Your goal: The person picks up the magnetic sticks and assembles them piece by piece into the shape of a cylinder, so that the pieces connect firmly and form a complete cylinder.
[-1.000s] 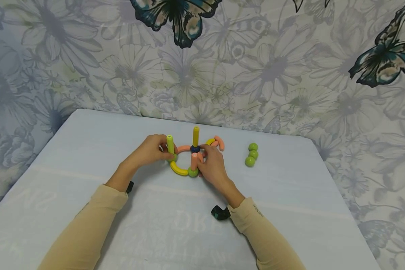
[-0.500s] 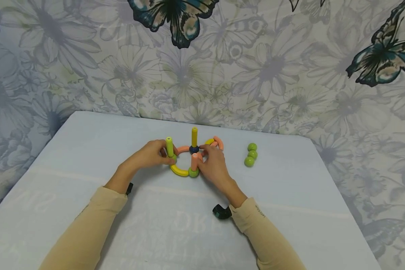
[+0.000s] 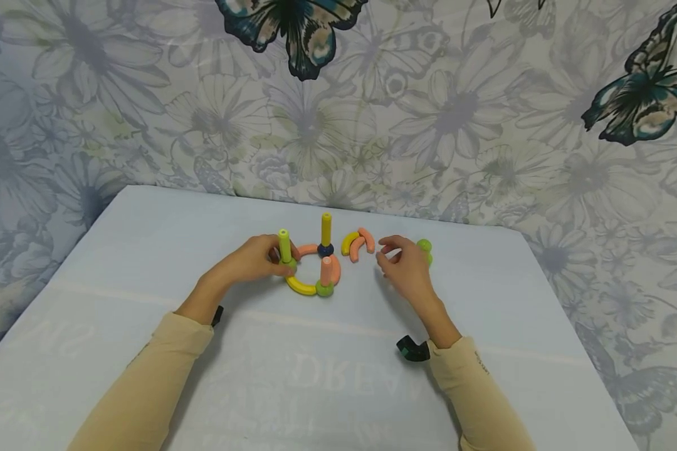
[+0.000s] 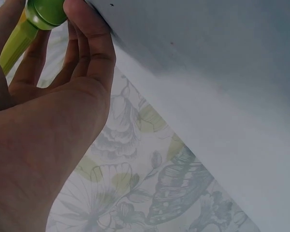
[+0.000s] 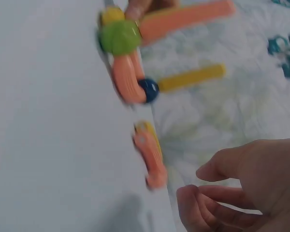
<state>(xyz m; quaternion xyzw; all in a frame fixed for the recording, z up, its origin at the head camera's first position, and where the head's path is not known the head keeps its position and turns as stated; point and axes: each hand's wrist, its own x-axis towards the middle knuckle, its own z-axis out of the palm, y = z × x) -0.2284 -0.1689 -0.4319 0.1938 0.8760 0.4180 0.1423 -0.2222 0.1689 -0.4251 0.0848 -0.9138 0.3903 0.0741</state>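
A ring of curved pieces and balls lies on the table, with a yellow rod [image 3: 326, 230] upright on a dark blue ball [image 3: 325, 250], a pink rod [image 3: 326, 271] on a green ball [image 3: 325, 289], and a light green rod [image 3: 284, 245] at its left. My left hand [image 3: 255, 257] pinches the green ball under the light green rod; the left wrist view shows that green ball [image 4: 46, 13] at the fingertips. My right hand [image 3: 409, 269], fingers loosely bent and holding nothing, hovers between the loose curved pieces and the green balls; the right wrist view shows the hand [image 5: 251, 188] apart from everything.
Right of the ring lie a loose yellow curved piece [image 3: 348, 243] and two pink ones [image 3: 367, 240]. Green balls [image 3: 424, 245] sit farther right, partly hidden by my right hand. Behind the white table [image 3: 293, 376] stands a wall with flower and butterfly patterns.
My right hand has let go of the ring and moved right, uncovering the ring's right side and the loose curved pieces. My left hand stays at the green ball.
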